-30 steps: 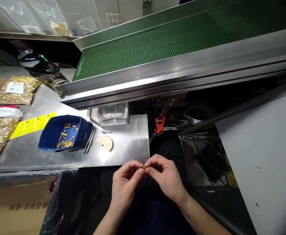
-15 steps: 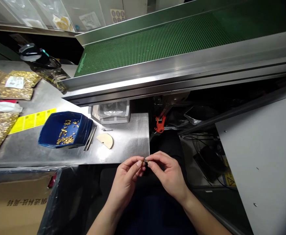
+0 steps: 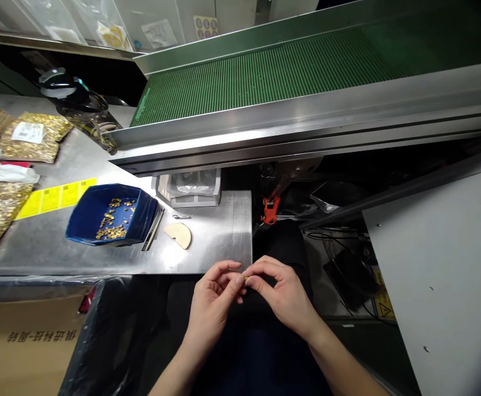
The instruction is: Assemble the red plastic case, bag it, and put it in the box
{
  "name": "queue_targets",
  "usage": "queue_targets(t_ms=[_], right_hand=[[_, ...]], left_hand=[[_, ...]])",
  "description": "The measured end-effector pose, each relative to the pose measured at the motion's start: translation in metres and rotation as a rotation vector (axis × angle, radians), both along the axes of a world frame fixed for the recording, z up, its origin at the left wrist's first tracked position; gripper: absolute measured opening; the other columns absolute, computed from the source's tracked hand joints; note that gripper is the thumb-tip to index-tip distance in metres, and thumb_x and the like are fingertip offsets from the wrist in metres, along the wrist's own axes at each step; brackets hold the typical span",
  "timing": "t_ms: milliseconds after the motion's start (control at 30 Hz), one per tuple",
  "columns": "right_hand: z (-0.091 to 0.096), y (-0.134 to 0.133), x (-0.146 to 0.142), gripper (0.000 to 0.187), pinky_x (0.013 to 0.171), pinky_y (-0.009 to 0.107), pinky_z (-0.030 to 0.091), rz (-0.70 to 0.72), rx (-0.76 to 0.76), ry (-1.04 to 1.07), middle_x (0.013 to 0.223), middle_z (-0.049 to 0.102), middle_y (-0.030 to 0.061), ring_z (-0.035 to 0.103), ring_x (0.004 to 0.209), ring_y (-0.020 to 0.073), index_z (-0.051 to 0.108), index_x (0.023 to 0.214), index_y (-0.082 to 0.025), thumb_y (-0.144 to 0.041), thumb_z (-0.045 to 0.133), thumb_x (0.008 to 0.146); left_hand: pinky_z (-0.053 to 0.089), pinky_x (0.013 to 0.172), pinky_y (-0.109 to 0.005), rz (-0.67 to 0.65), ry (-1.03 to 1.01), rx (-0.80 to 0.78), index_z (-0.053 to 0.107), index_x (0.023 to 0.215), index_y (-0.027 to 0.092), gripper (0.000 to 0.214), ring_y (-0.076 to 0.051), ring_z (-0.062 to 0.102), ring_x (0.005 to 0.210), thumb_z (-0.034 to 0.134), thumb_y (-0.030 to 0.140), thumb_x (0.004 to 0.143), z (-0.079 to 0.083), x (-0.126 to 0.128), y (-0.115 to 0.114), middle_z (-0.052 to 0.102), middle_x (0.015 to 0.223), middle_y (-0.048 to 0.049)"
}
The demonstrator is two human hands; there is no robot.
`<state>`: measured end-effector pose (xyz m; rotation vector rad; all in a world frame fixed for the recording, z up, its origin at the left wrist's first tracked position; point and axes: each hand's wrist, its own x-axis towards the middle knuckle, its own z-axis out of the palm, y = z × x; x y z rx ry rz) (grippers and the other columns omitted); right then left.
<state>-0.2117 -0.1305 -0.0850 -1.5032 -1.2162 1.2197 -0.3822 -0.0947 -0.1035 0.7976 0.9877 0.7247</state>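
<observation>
A small gold-coloured metal part point(image 3: 246, 279) sits between my two hands just off the table's front edge, too small to make out fully. My right hand point(image 3: 283, 286) pinches it between thumb and forefinger. On its other side, the thumb and a finger of my left hand point(image 3: 215, 294) press together at the part, while the left forefinger is lifted clear of it. To the left on the metal table point(image 3: 219, 236) stands a blue bin point(image 3: 77, 217) holding loose gold-coloured metal parts point(image 3: 112, 234). Tweezers point(image 3: 153, 228) lie along the bin's right side, and a pale half-round piece point(image 3: 179, 235) rests beside them.
A green ribbed conveyor point(image 3: 240, 82) with metal sides crosses behind the table. Under it stands a grey bin point(image 3: 199, 201). Bags of gold-coloured parts point(image 3: 1, 214) and a bottle point(image 3: 83, 110) are at left. An orange tool point(image 3: 270, 210) hangs right of the table; a cardboard box point(image 3: 26, 352) is lower left.
My left forefinger has lifted away from the small part, which now shows gold between the fingertips. The camera view has shifted slightly.
</observation>
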Motion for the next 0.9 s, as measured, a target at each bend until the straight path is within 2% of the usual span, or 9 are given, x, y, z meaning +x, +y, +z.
queue_targets(t_ms=[100, 267, 500, 633, 700, 767, 833, 867, 900], right_hand=[[-0.002, -0.008, 0.003, 0.009, 0.082, 0.027, 0.053, 0.062, -0.041, 0.006, 0.092, 0.074, 0.0007, 0.07, 0.087, 0.0162, 0.081, 0.095, -0.026, -0.028, 0.072, 0.095], [-0.004, -0.027, 0.005, 0.009, 0.079, 0.026, 0.053, 0.215, -0.087, 0.054, 0.087, 0.075, -0.0004, 0.07, 0.084, 0.015, 0.083, 0.093, -0.027, -0.026, 0.074, 0.094], [0.0, -0.042, 0.002, 0.011, 0.08, 0.026, 0.051, 0.13, -0.152, -0.078, 0.092, 0.073, -0.0007, 0.069, 0.086, 0.0147, 0.078, 0.095, -0.025, -0.027, 0.068, 0.098], [0.005, -0.044, 0.002, 0.015, 0.079, 0.026, 0.048, 0.15, -0.17, -0.158, 0.093, 0.07, -0.0007, 0.067, 0.086, 0.0146, 0.073, 0.095, -0.024, -0.032, 0.062, 0.102], [0.006, -0.045, 0.0, 0.016, 0.077, 0.026, 0.047, 0.157, -0.175, -0.197, 0.093, 0.067, -0.0007, 0.065, 0.084, 0.0143, 0.069, 0.095, -0.024, -0.032, 0.058, 0.104], [0.004, -0.048, -0.003, 0.017, 0.078, 0.027, 0.046, 0.126, -0.18, -0.234, 0.092, 0.064, -0.0005, 0.063, 0.084, 0.0146, 0.067, 0.095, -0.023, -0.03, 0.055, 0.105], [0.002, -0.051, -0.006, 0.017, 0.075, 0.026, 0.046, 0.073, -0.199, -0.26, 0.091, 0.063, -0.0003, 0.061, 0.083, 0.015, 0.066, 0.095, -0.023, -0.03, 0.053, 0.105], [0.0, -0.052, -0.007, 0.017, 0.071, 0.026, 0.046, 0.045, -0.211, -0.269, 0.09, 0.062, 0.0, 0.061, 0.081, 0.0153, 0.066, 0.096, -0.023, -0.031, 0.053, 0.105], [-0.002, -0.054, -0.007, 0.018, 0.067, 0.025, 0.045, 0.02, -0.221, -0.275, 0.089, 0.062, 0.0004, 0.06, 0.08, 0.0155, 0.066, 0.096, -0.023, -0.033, 0.052, 0.105]], left_hand=[[0.053, 0.06, -0.022, -0.048, -0.02, -0.019, 0.068, 0.11, 0.016, 0.031, -0.013, 0.062, 0.065, 0.081, 0.034, 0.088, 0.0, -0.005, -0.007, 0.071, 0.077, -0.003], [0.048, 0.051, -0.02, -0.179, -0.122, -0.171, 0.064, 0.113, 0.018, 0.04, -0.012, 0.057, 0.057, 0.085, 0.035, 0.084, -0.012, -0.016, -0.028, 0.065, 0.069, 0.001], [0.045, 0.05, -0.019, -0.1, -0.179, -0.224, 0.057, 0.117, 0.02, 0.048, -0.01, 0.054, 0.052, 0.086, 0.039, 0.083, -0.031, -0.006, -0.045, 0.064, 0.067, 0.0024], [0.045, 0.052, -0.021, -0.165, -0.177, -0.208, 0.058, 0.115, 0.021, 0.044, -0.012, 0.056, 0.051, 0.082, 0.043, 0.086, -0.039, -0.001, -0.041, 0.064, 0.067, 0.0026], [0.054, 0.061, -0.028, -0.226, -0.038, -0.066, 0.063, 0.112, 0.02, 0.033, -0.017, 0.065, 0.063, 0.07, 0.046, 0.094, -0.049, -0.008, -0.035, 0.069, 0.075, -0.0027], [0.058, 0.088, -0.044, -0.231, 0.269, 0.243, 0.067, 0.116, 0.019, 0.029, -0.029, 0.072, 0.097, 0.059, 0.042, 0.101, -0.066, -0.019, -0.028, 0.075, 0.102, -0.0118], [0.039, 0.115, -0.063, -0.205, 0.635, 0.589, 0.062, 0.135, 0.018, 0.037, -0.04, 0.053, 0.137, 0.055, 0.034, 0.102, -0.088, -0.028, -0.023, 0.066, 0.137, -0.0175], [0.029, 0.119, -0.07, -0.234, 0.762, 0.714, 0.053, 0.146, 0.017, 0.046, -0.044, 0.04, 0.147, 0.055, 0.03, 0.102, -0.099, -0.03, -0.022, 0.058, 0.149, -0.0186], [0.023, 0.12, -0.074, -0.321, 0.808, 0.821, 0.045, 0.154, 0.017, 0.054, -0.045, 0.034, 0.151, 0.054, 0.025, 0.101, -0.108, -0.029, -0.022, 0.052, 0.155, -0.0185]])
